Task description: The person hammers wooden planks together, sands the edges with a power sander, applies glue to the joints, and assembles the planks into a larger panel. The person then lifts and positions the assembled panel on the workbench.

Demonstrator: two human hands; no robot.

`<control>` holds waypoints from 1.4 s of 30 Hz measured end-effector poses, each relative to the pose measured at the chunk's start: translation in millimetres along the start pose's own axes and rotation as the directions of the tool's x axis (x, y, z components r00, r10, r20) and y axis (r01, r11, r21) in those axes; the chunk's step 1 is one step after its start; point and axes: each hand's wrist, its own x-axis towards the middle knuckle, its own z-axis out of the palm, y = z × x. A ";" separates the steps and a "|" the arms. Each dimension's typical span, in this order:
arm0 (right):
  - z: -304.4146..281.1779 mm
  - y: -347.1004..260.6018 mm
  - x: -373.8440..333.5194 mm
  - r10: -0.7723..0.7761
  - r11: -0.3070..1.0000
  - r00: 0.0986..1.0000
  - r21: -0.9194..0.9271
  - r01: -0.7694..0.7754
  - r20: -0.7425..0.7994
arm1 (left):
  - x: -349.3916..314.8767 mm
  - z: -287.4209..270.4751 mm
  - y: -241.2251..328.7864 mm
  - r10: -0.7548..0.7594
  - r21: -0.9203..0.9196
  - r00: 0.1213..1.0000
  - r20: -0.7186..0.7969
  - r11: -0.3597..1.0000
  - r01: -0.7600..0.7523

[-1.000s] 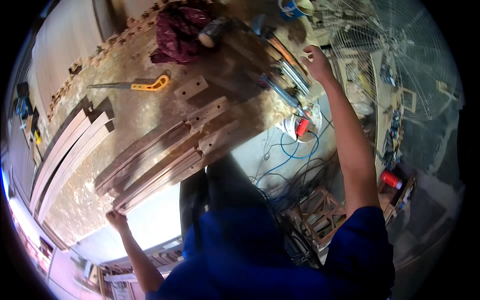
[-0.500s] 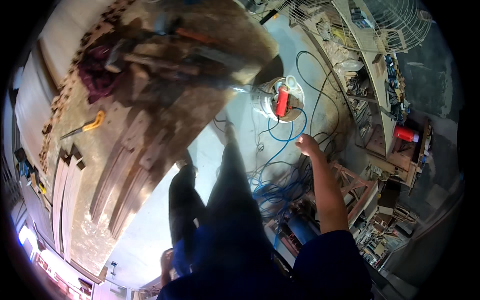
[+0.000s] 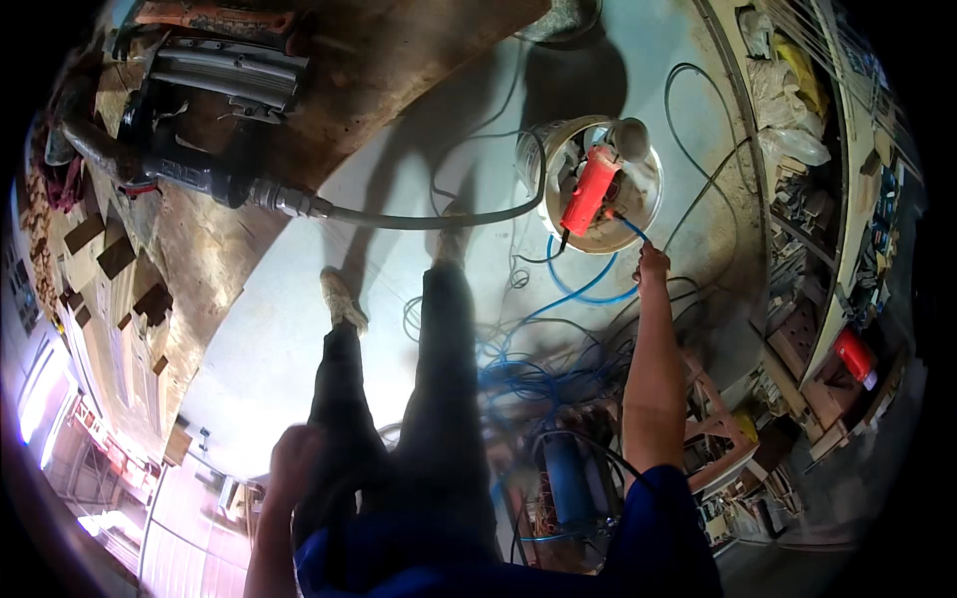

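My right hand (image 3: 652, 265) is stretched forward with its fingers closed around a blue hose (image 3: 631, 228). From there the hose runs up to a red cylindrical thing (image 3: 591, 189), whose exact kind I cannot make out. That red thing lies tilted in a white bucket (image 3: 546, 204) along with dusty scraps and a pale round cup-like piece. Below my hand, the hose loops down to a tangle of blue hose (image 3: 538, 374) on the floor. Beside my left leg hangs my left hand (image 3: 297, 453), smeared by motion, its fingers unclear.
On the wooden workbench (image 3: 369, 90) at left lie a dark grey air tool (image 3: 199, 174) with a grey hose and several wood strips (image 3: 100, 299). A blue tank (image 3: 566, 478) stands near my right side. Cluttered shelves (image 3: 817, 219) line the right.
My view has shifted closer to the bucket. My right hand, earlier beside the blue hose loop, now grips the hose near the red thing. My left hand has come further into view.
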 end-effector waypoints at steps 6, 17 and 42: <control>-32.3 23.7 -243.8 -0.508 0.853 0.854 -0.200 0.481 -0.114 | 39.5 110.5 152.0 0.234 -0.299 0.928 0.289 0.943 -0.145; -146.4 -42.3 -496.8 -0.411 0.871 0.780 -0.049 0.489 0.471 | -57.5 229.1 277.0 0.211 -0.733 0.857 0.470 0.635 0.246; 209.4 -170.9 -753.4 -0.461 0.713 0.507 -0.037 0.701 0.728 | 59.2 -277.6 -208.4 0.630 0.599 0.710 -0.314 0.712 -0.366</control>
